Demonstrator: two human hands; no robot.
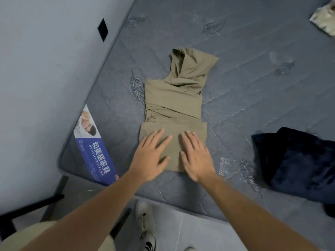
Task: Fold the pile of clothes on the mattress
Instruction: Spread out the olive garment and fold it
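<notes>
The mattress (244, 73) fills most of the room in front of me: grey-blue quilted cover w/ stitched leaf motifs, rounded corner, faint wrinkles. All places below are relative to the olive garment (174, 109) lying mid-mattress.

To its right, near the mattress edge, sits a dark navy heap of clothes (297, 160), soft and rumpled, thick-looking fabric. Left of it, along the mattress edge by the wall, a long blue printed label (96, 149) w/ white characters and a photo panel. Far up and right of it, at the frame corner, a pale patterned cloth (324, 20), only partly in view. Below it, off the mattress on the tiled floor, a white sneaker (145, 223).

The olive garment itself: thin, matte woven cloth, folded into a narrow upright strip, lower part flat and squared, upper part twisted and bunched w/ diagonal creases.

Left hand (152, 154) lies flat on the garment's lower left part, fingers straight and slightly spread. Right hand (195, 156) lies flat beside it on the lower right part, fingers straight, close together. Neither grips anything; both palms press down on the cloth.
</notes>
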